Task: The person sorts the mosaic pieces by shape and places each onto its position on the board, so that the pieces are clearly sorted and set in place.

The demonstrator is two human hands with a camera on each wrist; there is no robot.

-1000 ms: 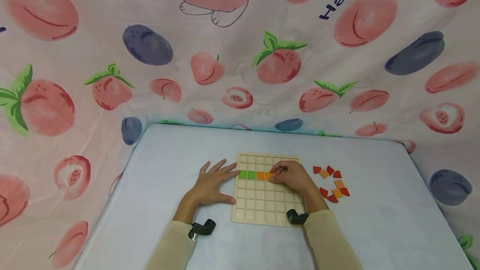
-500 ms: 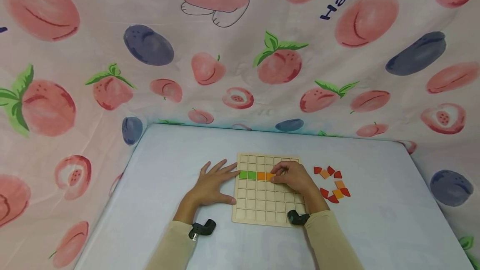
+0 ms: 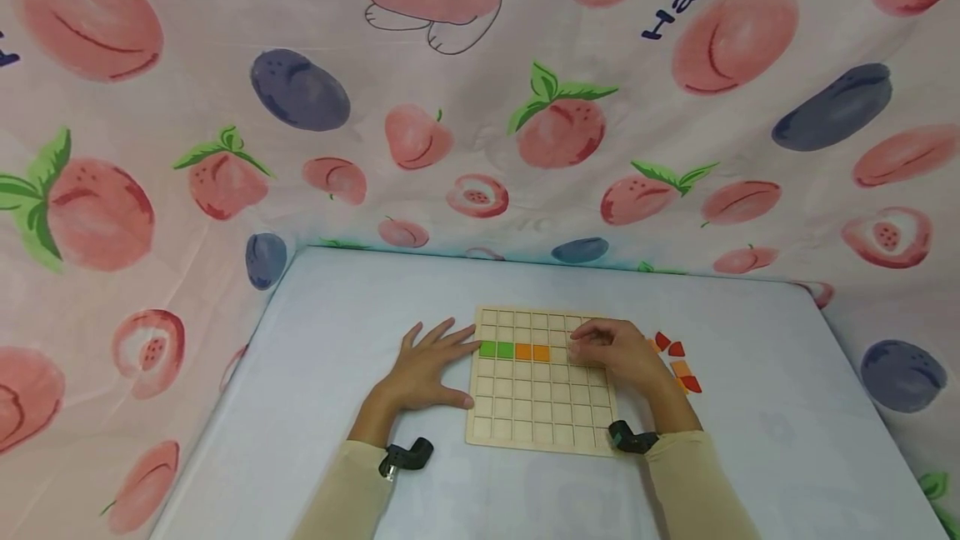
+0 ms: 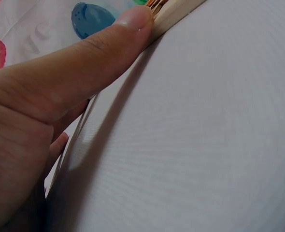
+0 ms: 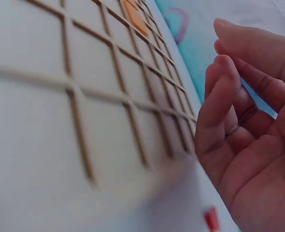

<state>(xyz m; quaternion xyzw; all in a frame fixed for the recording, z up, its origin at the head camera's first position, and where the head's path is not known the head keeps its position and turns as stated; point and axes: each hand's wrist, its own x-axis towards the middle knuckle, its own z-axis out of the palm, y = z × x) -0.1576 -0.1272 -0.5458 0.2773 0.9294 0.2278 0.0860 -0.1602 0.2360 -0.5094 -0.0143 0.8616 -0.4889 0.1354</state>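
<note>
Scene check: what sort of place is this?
Probably a makeshift indoor recording booth: a fruit-print cloth walls off a white-covered table, and black cameras sit on both wrists. The room beyond isn't visible.

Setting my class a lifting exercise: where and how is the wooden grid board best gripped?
Grip the board by its left and right edges, the left hand and right hand coming from opposite sides. It lies flat and looks thin, so its edges seem best; gripping both should keep it level under the green tiles and orange tiles.
</note>
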